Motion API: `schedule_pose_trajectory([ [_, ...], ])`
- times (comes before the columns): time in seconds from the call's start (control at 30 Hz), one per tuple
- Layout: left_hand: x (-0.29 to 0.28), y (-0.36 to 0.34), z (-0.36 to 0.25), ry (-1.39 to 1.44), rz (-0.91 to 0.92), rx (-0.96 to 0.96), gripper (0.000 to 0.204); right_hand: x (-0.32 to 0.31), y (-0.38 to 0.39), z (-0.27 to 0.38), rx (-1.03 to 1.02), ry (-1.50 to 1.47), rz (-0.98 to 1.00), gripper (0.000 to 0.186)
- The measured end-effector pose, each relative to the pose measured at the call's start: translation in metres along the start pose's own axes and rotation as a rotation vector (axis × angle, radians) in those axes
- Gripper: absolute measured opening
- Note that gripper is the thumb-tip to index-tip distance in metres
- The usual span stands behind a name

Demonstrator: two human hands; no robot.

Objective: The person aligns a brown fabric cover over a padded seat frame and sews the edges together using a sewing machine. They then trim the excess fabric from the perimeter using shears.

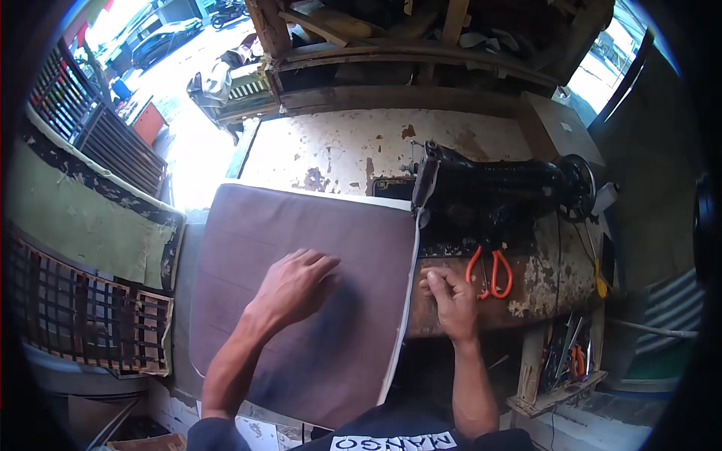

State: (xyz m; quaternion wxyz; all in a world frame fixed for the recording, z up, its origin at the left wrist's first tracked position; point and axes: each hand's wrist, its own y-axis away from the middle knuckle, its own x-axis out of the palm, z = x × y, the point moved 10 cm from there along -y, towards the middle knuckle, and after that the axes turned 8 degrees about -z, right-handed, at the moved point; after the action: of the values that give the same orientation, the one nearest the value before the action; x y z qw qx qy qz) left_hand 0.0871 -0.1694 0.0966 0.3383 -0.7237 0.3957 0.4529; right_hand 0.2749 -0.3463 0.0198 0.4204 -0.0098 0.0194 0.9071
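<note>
A large brown fabric panel, cushion-shaped with rounded corners, spreads over the table in front of me. White piping runs along its right side up to the needle end of a black sewing machine. My left hand is over the middle of the panel, fingers loosely bent and a little apart, nothing visible in them. Just right of the piping is my right hand, thumb and fingers pinched together; whatever may be between them is too small to make out. Orange-handled scissors lie close beside it.
A worn white tabletop extends behind the panel. Below the table's right side, a wooden rack holds tools. A yellow-handled tool hangs at the right edge. Frames with green and slatted surfaces stand at the left.
</note>
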Motion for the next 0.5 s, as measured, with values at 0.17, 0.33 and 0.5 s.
schedule_pose_trajectory([
  [0.17,0.07,-0.083,-0.03,0.036,-0.094,0.392,0.057,0.013,0.014,0.027,-0.08,0.031,0.104,0.026],
  [0.33,0.102,-0.084,-0.022,-0.073,-0.038,0.266,0.063,-0.011,-0.068,0.005,0.086,-0.126,-0.13,0.025],
  [0.5,0.101,-0.083,-0.036,-0.07,-0.043,0.177,0.063,0.004,-0.202,-0.031,0.284,-0.512,-0.033,0.023],
])
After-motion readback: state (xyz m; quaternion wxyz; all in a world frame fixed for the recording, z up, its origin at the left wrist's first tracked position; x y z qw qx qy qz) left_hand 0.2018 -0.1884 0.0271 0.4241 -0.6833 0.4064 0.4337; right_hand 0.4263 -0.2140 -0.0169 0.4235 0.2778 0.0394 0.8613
